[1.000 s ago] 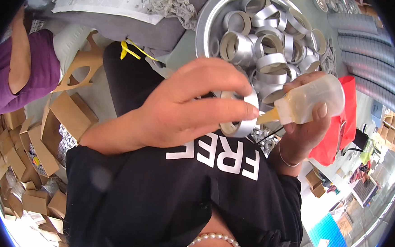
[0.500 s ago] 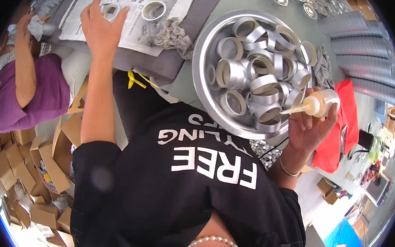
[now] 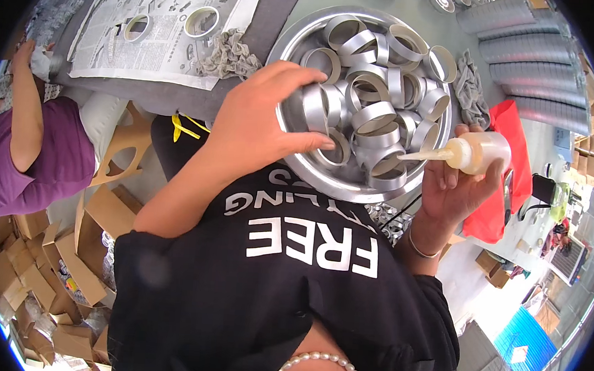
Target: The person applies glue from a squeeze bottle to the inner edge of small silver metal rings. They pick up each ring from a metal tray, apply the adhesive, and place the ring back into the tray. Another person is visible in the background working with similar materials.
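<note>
Head view | round silver metal basin [image 3: 331, 183], one o'clock | left hand [image 3: 257, 118], basin's nine o'clock | right hand [image 3: 449, 193], four o'clock, clamped on translucent plastic squeeze bottle [image 3: 487, 153] | silver cylindrical ring [image 3: 314, 109] between left thumb and fingers, cannot tell if clamped

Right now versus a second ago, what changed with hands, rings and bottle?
The left hand carried a ring from the tip of the squeeze bottle leftward to the newspaper, let it go, then came back right to the basin. It now spans another ring there; closed or not, I can't tell. Unchanged: the right hand and its grip on the bottle.
</note>
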Demonstrator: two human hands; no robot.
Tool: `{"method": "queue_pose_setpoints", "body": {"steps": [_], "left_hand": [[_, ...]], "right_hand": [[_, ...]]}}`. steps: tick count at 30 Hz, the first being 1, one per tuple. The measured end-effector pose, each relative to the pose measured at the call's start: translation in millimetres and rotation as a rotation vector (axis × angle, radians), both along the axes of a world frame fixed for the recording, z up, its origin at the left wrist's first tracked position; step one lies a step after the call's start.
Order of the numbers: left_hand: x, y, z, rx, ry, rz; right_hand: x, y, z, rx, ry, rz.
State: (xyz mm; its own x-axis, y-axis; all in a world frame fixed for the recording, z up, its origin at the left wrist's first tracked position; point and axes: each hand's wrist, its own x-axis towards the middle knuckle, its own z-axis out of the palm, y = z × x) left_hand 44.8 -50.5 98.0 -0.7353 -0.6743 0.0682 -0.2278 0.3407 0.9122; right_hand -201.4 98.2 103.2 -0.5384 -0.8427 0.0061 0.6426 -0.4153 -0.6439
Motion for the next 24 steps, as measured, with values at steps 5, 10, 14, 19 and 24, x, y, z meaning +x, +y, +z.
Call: {"method": "queue_pose_setpoints", "body": {"steps": [5,10,14,19,24], "left_hand": [[15,28,7,1.07,0.515,-0.07],[16,39,14,1.198,0.315,-0.029],[21,47,9,1.191,0.3,-0.088],[22,41,16,1.055,0.246,-0.171],[19,53,17,0.868,0.407,-0.013]], "right_hand": [[26,3,3,-0.099,0.733,-0.311],[43,-11,20,-0.552,1.19,0.001],[55,-20,22,-0.618,1.356,-0.045],[58,-15,24,-0.6,1.497,-0.114],[55,-5,23,-0.529,1.439,-0.048]]}}
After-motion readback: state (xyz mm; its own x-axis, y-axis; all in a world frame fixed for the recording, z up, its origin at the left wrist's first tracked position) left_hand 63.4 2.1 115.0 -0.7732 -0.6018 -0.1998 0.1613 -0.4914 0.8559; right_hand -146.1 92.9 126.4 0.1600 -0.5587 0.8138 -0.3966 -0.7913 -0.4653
